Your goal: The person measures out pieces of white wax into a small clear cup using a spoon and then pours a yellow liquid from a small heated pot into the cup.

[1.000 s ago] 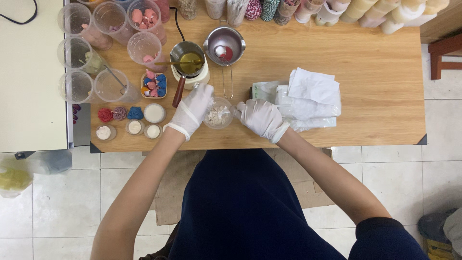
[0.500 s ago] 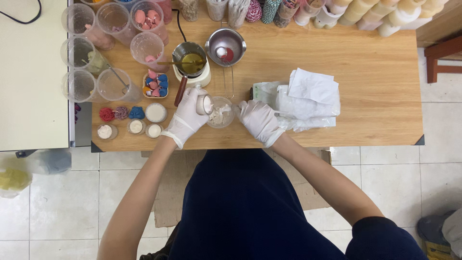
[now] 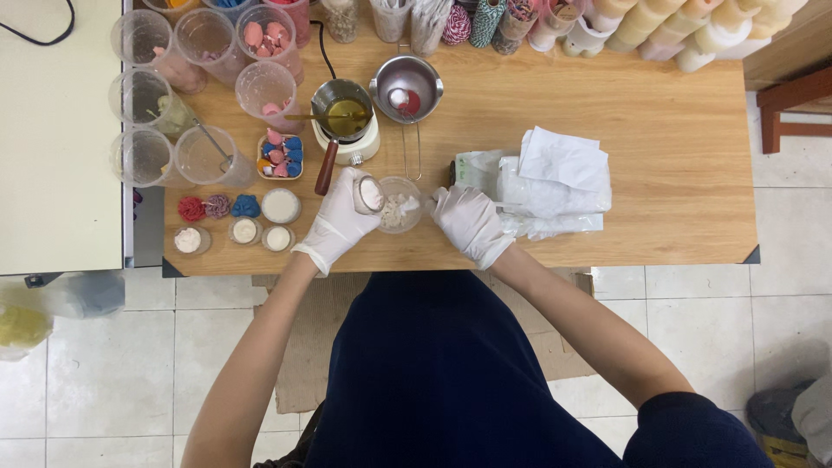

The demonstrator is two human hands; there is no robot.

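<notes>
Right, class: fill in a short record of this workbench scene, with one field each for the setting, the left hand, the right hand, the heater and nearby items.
Setting: wooden table, seen from above
Left hand: white-gloved, holds a small cup tilted over a clear bowl
Right hand: white-gloved, at the bowl's right side
Bowl contents: pale chunks
Heater: small hot plate under a metal pitcher of yellowish liquid
Nearby: crumpled white paper, clear plastic cups
</notes>
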